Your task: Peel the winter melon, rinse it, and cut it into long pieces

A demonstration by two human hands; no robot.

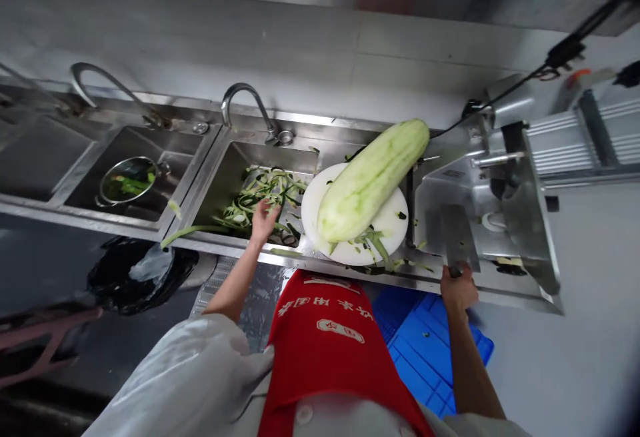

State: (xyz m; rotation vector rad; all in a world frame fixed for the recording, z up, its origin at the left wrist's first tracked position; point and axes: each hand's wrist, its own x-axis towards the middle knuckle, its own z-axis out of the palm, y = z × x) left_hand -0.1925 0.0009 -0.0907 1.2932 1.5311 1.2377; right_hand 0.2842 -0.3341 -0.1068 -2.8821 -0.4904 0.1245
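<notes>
A large peeled winter melon [373, 184] lies slantwise on a round white cutting board [313, 207], with scraps of green peel around its lower end. My right hand [459, 287] grips the handle of a cleaver [459, 234], whose broad blade points away from me over the steel surface right of the board. Above the sink [231, 174] left of the board, my left hand [264, 222] is open, its fingers apart over a heap of green peels [273, 187]. Whether its fingertips touch the peels, I cannot tell.
A tap [245, 94] arches over the peel sink. In another sink to the left sits a metal pot [127, 180] with green vegetables. A steel machine [520, 204] stands at the right. Below are a black bin bag [115, 284] and a blue crate [420, 344].
</notes>
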